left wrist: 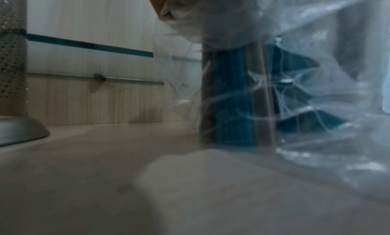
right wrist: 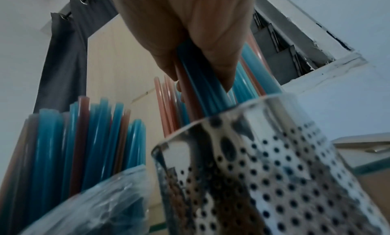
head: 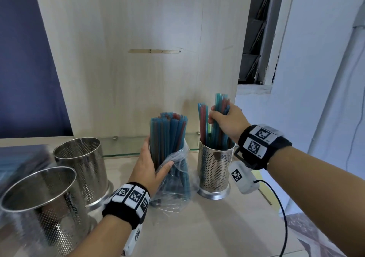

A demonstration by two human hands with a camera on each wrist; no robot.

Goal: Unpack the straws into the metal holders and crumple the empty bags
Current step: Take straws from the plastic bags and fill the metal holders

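Note:
A clear plastic bag (head: 175, 181) (left wrist: 316, 71) (right wrist: 90, 202) stands upright on the counter with a bundle of blue and red straws (head: 167, 136) (right wrist: 84, 138) sticking out of its top. My left hand (head: 152, 164) grips the bag and bundle around the middle. To its right stands a perforated metal holder (head: 214, 168) (right wrist: 284, 171) with a few straws leaning in it. My right hand (head: 225, 122) (right wrist: 196, 43) grips a bunch of straws (head: 220, 118) (right wrist: 200, 91) whose lower ends are inside that holder.
Two empty perforated metal holders (head: 87, 162) (head: 43, 207) stand at the left; one shows in the left wrist view (left wrist: 12, 71). Another packed bag of straws (head: 17, 164) lies at far left. A wooden panel (head: 138, 59) and a low glass strip (head: 122, 146) back the counter.

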